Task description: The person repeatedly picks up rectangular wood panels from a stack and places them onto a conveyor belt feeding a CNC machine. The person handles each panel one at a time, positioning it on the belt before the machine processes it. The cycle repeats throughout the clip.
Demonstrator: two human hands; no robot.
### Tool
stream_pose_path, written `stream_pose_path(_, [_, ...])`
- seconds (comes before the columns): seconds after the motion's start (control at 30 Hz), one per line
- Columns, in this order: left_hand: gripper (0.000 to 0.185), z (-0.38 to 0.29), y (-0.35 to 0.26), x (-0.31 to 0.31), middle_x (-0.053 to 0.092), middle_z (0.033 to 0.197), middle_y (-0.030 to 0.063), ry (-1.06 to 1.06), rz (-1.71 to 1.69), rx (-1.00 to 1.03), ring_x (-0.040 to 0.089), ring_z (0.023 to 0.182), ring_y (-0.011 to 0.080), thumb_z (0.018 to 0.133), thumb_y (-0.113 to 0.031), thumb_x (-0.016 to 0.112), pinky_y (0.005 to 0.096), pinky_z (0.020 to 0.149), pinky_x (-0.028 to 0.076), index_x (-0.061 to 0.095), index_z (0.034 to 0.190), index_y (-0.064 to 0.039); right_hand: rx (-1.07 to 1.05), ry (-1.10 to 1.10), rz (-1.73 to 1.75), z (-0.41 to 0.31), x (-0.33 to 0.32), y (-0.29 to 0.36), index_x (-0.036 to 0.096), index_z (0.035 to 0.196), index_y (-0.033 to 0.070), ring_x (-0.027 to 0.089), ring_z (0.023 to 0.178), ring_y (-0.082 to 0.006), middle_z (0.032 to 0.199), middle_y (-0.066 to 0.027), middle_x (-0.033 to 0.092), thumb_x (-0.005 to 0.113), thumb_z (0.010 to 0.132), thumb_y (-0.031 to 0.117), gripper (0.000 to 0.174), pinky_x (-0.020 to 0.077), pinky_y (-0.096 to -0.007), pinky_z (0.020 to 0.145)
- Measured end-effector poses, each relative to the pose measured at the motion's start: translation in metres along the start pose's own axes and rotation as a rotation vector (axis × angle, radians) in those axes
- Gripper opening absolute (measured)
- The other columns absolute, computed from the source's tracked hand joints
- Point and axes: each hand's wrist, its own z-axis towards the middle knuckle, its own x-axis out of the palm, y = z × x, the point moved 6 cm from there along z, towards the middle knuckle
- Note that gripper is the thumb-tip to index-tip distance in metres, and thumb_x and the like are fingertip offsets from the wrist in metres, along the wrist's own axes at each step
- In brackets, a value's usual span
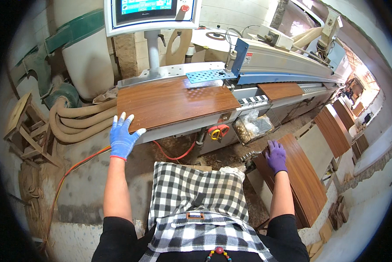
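Observation:
My left hand (123, 137), in a blue and white work glove, has its fingers spread at the near left corner of a brown wood-grain board (173, 101). That board lies flat on the infeed table of an edge-banding machine (281, 68), its right part under a blue perforated plate (209, 76). My right hand (276, 156), in a purple glove, rests on the left edge of a stack of similar boards (302, 177) at my right. Whether its fingers grip the top board is hidden. Farther along the machine lies another brown board (280, 90).
A control screen with a red stop button (184, 8) stands above the table. A wire basket (256, 126) and red-handled scissors (219, 131) hang in front. Ribbed hoses (81, 119) and a wooden stool (29, 131) are left. More boards (333, 131) stand right; a distant person (356, 91) is behind.

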Motion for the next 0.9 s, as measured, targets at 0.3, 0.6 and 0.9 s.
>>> stream_pose_path(0.3, [0.073, 0.000, 0.002, 0.001, 0.044, 0.145, 0.0155, -0.010, 0.003, 0.002, 0.033, 0.137, 0.0382, 0.072, -0.055, 0.075, 0.0455, 0.110, 0.033, 0.059, 0.129, -0.013, -0.045, -0.166, 0.054, -0.052, -0.034, 0.049, 0.058, 0.118, 0.007, 0.055, 0.109, -0.0344, 0.123, -0.0143, 0.058, 0.060, 0.080, 0.009, 0.039, 0.0439, -0.0452, 0.094])
stream_pose_path(0.6, [0.072, 0.002, 0.000, -0.001, 0.045, 0.144, 0.0160, -0.005, -0.024, 0.001, 0.034, 0.137, 0.0374, 0.071, -0.052, 0.077, 0.0443, 0.111, 0.033, 0.059, 0.129, -0.012, 0.721, -0.048, 1.905, -0.197, 0.037, -0.011, 0.059, 0.111, 0.005, 0.064, 0.088, -0.0232, 0.104, -0.0112, 0.067, 0.055, 0.094, 0.032, 0.032, 0.0505, -0.0309, 0.075])
stream_pose_path(0.9, [0.072, 0.001, -0.002, -0.001, 0.045, 0.144, 0.0154, -0.007, 0.002, 0.003, 0.034, 0.137, 0.0369, 0.072, -0.051, 0.077, 0.0436, 0.111, 0.033, 0.059, 0.130, -0.012, 1.369, -0.690, 1.797, -0.259, 0.034, -0.076, 0.050, 0.113, 0.015, 0.062, 0.074, -0.0186, 0.095, -0.0110, 0.067, 0.057, 0.091, 0.048, 0.041, 0.0487, -0.0342, 0.068])
